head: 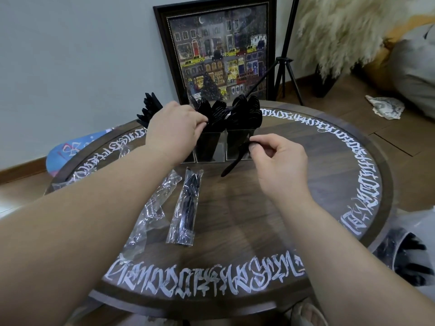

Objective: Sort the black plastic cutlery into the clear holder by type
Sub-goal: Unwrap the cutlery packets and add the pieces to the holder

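The clear holder point(222, 158) stands at the far side of the round table, with black knives point(149, 108) in its left part, forks point(216, 111) in the middle and spoons point(248, 111) on the right. My left hand point(174, 130) is closed on a black piece at the top of the fork compartment. My right hand point(277, 161) pinches a black plastic utensil point(231, 165) in front of the spoon compartment, its free end slanting down toward the table. A sealed clear packet of black cutlery point(186, 205) lies on the table between my forearms.
An empty clear wrapper point(153, 205) lies left of the sealed packet, and another wrapper point(123, 148) sits near the holder's left. The wooden table point(329, 161) has white lettering around its rim. A framed picture point(219, 50) and a tripod point(286, 67) stand behind. A bag of black cutlery point(409, 260) sits right.
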Available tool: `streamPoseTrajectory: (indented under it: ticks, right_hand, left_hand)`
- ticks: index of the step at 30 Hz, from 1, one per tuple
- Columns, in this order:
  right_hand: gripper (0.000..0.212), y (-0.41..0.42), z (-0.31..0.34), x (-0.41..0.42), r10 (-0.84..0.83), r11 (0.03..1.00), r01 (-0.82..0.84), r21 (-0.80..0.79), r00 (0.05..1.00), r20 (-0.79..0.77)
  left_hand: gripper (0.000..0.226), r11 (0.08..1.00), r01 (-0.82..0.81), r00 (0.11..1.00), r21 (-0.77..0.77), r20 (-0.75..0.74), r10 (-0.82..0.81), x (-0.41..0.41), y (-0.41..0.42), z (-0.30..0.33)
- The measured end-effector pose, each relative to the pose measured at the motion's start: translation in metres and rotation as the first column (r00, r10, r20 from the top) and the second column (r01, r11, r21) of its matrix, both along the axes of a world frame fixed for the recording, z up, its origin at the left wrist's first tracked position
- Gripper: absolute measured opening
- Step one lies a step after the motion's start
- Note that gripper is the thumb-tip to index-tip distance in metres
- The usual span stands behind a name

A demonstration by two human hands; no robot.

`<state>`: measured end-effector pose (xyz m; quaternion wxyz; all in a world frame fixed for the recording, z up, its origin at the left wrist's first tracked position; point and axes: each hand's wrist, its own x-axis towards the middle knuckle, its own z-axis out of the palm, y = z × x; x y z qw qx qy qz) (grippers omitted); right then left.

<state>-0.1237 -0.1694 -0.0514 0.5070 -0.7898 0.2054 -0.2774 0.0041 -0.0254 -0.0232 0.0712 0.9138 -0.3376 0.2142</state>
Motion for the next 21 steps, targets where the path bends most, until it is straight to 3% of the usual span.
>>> streamPoseTrajectory:
  ticks: [5, 10, 15, 19, 21]
  right_hand:
    - [0.021, -0.002, -0.002, -0.001, 0.0, 1.0, 0.001, -0.013, 0.999, 0.047]
    - [0.027, -0.006, -0.002, -0.007, -0.005, 0.998, 0.013, -0.064, 0.992, 0.128]
    - [0.028, -0.023, 0.012, -0.021, -0.056, 0.978, 0.11, -0.175, 0.956, 0.288]
    - [0.016, -0.048, 0.041, -0.031, -0.167, 0.936, 0.288, -0.202, 0.87, 0.465]
    - [0.013, -0.056, 0.056, -0.026, -0.177, 0.922, 0.322, -0.216, 0.846, 0.503]
  left_hand:
    - [0.035, 0.997, -0.053, 0.998, 0.06, -0.033, 0.055, 0.002, 0.0, -0.009]
    - [0.024, 0.968, 0.069, 0.997, -0.239, -0.021, -0.076, -0.015, 0.002, -0.017]
    - [0.027, 0.974, 0.17, 0.98, -0.152, -0.077, -0.183, -0.023, 0.002, -0.042]
    - [0.035, 0.98, 0.197, 0.978, -0.022, 0.066, -0.195, -0.018, -0.005, -0.055]
    - [0.041, 0.983, 0.182, 0.982, 0.013, 0.052, -0.182, -0.016, -0.011, -0.057]
